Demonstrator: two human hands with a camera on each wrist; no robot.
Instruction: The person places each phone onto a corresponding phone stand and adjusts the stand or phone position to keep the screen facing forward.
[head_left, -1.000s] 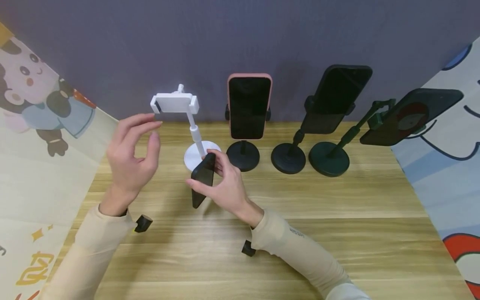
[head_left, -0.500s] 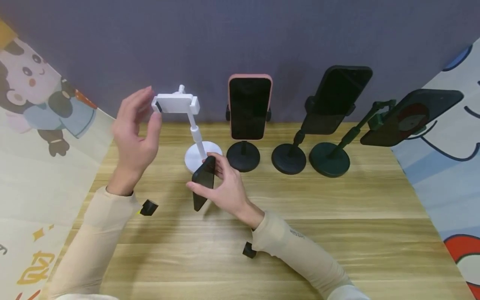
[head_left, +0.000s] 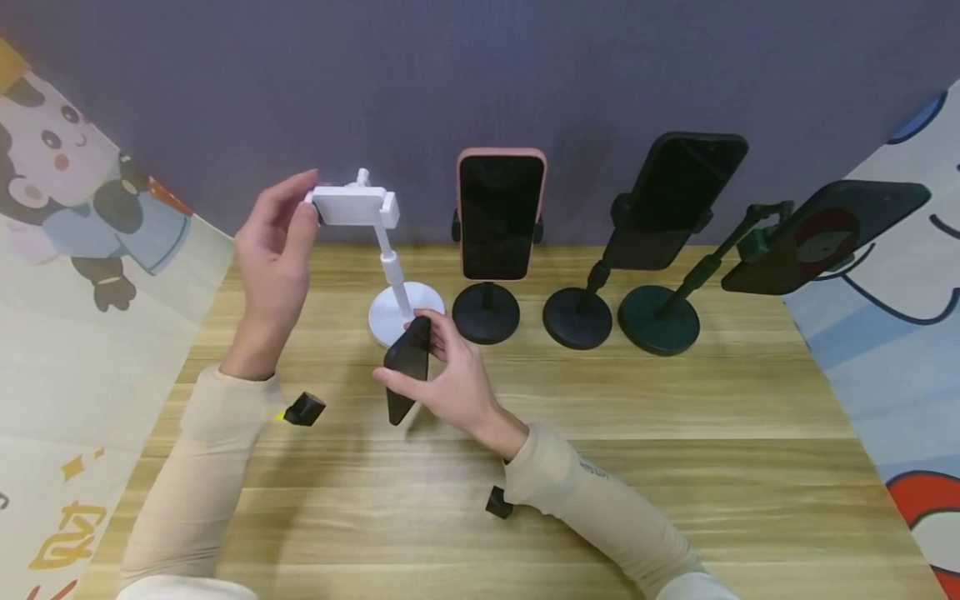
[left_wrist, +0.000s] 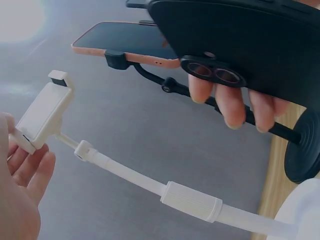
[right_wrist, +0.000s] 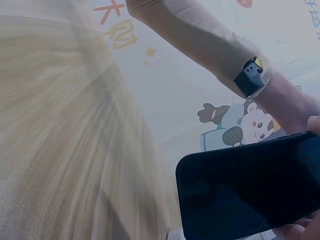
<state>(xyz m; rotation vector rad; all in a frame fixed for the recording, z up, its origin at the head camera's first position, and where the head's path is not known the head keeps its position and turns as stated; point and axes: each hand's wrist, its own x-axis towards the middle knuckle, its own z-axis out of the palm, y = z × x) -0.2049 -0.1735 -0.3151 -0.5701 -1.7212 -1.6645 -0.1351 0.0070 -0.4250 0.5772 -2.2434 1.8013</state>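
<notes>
A white phone stand (head_left: 392, 267) stands on the table at the left of a row of stands, its clamp (left_wrist: 46, 112) holding no phone. My left hand (head_left: 276, 258) pinches the left end of that clamp between thumb and fingers. In my right hand (head_left: 461, 379) is a black smartphone (head_left: 408, 367), gripped by its long edges in front of the white base. The left wrist view shows the phone's back with two camera lenses (left_wrist: 214, 72) and fingertips under its edge. Its dark screen faces the camera in the right wrist view.
Right of the white stand, a pink-cased phone (head_left: 501, 215) sits in a black stand (head_left: 486, 314). Beyond it are a tilted black phone (head_left: 675, 200) on another black stand (head_left: 577, 318) and a phone (head_left: 825, 237) on a green stand (head_left: 660, 321). A grey wall (head_left: 570, 75) rises behind.
My left hand has moved up and right from beside the white stand and now pinches its clamp's left end. My right hand and the phone have stayed nearly still.
</notes>
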